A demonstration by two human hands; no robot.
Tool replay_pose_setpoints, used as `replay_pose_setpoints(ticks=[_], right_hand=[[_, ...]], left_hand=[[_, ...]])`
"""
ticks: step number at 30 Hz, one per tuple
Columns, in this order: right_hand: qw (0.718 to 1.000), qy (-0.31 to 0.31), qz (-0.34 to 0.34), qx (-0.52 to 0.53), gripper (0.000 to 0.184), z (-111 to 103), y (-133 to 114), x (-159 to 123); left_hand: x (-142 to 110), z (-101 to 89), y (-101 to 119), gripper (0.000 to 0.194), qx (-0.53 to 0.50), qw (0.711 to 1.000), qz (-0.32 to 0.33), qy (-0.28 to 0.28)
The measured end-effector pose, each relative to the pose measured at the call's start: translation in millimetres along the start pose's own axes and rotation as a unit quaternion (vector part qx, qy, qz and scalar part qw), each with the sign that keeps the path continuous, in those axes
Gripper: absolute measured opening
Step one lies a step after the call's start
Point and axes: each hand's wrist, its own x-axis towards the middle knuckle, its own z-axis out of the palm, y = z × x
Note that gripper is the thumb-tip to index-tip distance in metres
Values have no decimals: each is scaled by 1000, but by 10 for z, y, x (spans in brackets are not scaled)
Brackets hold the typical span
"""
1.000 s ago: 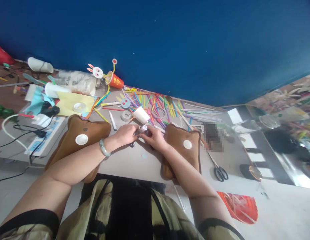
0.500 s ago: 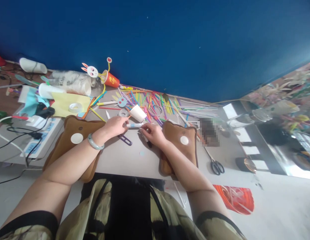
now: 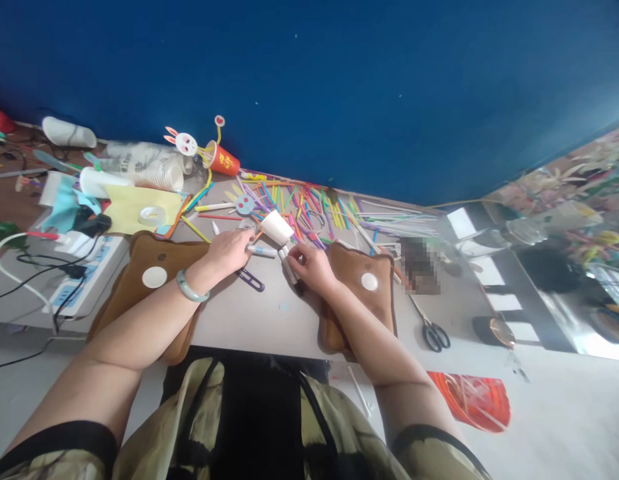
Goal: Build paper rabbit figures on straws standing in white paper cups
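My left hand (image 3: 232, 253) is closed around a white marker (image 3: 263, 251) with blue print, its far end pointing right. Opposite it, my right hand (image 3: 312, 268) pinches a slim white pen (image 3: 289, 267) with a dark lower end. A small gap lies between the two. Just above both hands, a white paper cup (image 3: 276, 228) rests tilted on its side. Below my left hand lies a dark purple slotted cutter (image 3: 251, 280). A roll of clear tape (image 3: 247, 227) is partly hidden behind my left fingers.
Brown cushions (image 3: 359, 300) lie under both forearms. Many coloured straws (image 3: 329, 210) spread along the wall. Scissors (image 3: 434, 333) are at right. A power strip (image 3: 86, 277), yellow paper (image 3: 134, 208) and stacked paper cups (image 3: 162, 178) stand left, beside an orange cup (image 3: 223, 159) with a rabbit face.
My right hand has drawn slightly away from the marker in my left hand, so a gap shows. The pen in my right hand is more exposed. My left hand has shifted slightly left.
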Motion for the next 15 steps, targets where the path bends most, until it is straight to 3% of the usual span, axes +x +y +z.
replay_pose_setpoints(ticks=[3, 6, 8, 11, 15], right_hand=[[1000, 10, 3, 6, 9, -3, -13, -3], [1000, 21, 3, 12, 9, -6, -22, -8], [1000, 26, 3, 15, 9, -10, -23, -11], [1000, 19, 3, 21, 9, -15, -23, -14], [999, 6, 3, 45, 12, -18, -42, -20]], left_hand=[[-8, 13, 78, 16, -229, 973, 13, -17], [-23, 59, 140, 21, -488, 863, -14, -131], [-33, 111, 152, 18, -556, 808, -39, -189], [-37, 210, 133, 31, -555, 803, -42, -213], [-30, 331, 113, 34, -543, 816, -38, -192]])
